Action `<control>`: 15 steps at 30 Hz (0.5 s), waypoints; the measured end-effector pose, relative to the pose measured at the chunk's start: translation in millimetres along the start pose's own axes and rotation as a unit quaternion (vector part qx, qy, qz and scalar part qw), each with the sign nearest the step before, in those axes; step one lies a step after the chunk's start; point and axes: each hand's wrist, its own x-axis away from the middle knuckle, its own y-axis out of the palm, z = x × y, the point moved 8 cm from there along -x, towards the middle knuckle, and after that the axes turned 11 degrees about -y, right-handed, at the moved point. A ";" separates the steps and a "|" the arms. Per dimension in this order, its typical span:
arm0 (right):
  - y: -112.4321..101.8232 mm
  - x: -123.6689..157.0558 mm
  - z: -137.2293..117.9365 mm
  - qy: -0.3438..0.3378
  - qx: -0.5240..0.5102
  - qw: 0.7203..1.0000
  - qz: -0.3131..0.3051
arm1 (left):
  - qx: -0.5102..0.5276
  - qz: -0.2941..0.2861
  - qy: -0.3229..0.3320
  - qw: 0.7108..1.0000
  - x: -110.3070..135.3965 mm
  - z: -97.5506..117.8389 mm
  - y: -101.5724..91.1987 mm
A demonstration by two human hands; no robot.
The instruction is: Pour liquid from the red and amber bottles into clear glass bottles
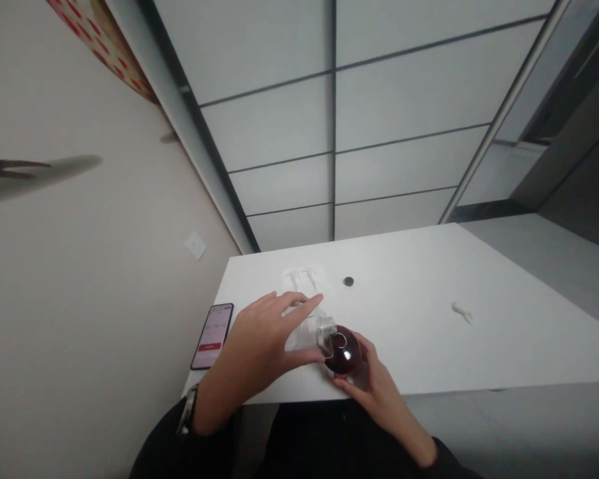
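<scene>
Head view, table: a white table [479, 332] runs along a beige wall and a frosted glass partition; everything below is placed relative to the dark red ball.
Dark red ball: a glossy dark red ball [343, 351] with a small round opening on top sits near the front edge of the table, between the two hands.
Right hand: the right hand [374, 380] cups the ball from below and from the near side, fingers curled around it and touching it, so it is closed on the ball.
Left hand: the left hand [264, 339] lies just left of the ball, thumb near its lower left side, fingers stretched out and spread over a clear plastic piece [313, 331] that touches the ball's left side; whether the hand pinches this piece or only rests on it, I cannot tell.
Watch: a watch [187, 412] sits on the left wrist, above a dark sleeve.
Phone: a phone [212, 335] with a lit screen lies flat, left of the ball, beyond the left hand, near the table's left edge.
Plastic wrapper: a clear flat wrapper [304, 279] lies behind the ball, farther up the table.
Black cap: a small round black cap [348, 281] lies behind the ball, just right of the wrapper.
White bit: a small white bit [463, 311] lies well to the right of the ball, apart from everything else.
</scene>
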 end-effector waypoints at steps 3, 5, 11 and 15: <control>-2.6 -1.6 -0.1 -0.013 0.027 0.999 0.012 | 0.089 0.024 -0.073 0.993 0.3 -24.5 -0.4; -4.2 -3.9 -2.9 -0.023 0.040 0.999 0.011 | 0.148 0.052 -0.121 0.980 -2.2 -39.2 0.9; -16.5 -2.9 -6.5 -0.024 0.059 0.998 0.028 | 0.236 0.052 -0.128 0.962 -31.5 -44.7 29.8; -28.1 5.9 3.1 -0.011 0.073 0.996 0.041 | 0.180 0.005 -0.068 0.981 -50.7 -26.6 61.7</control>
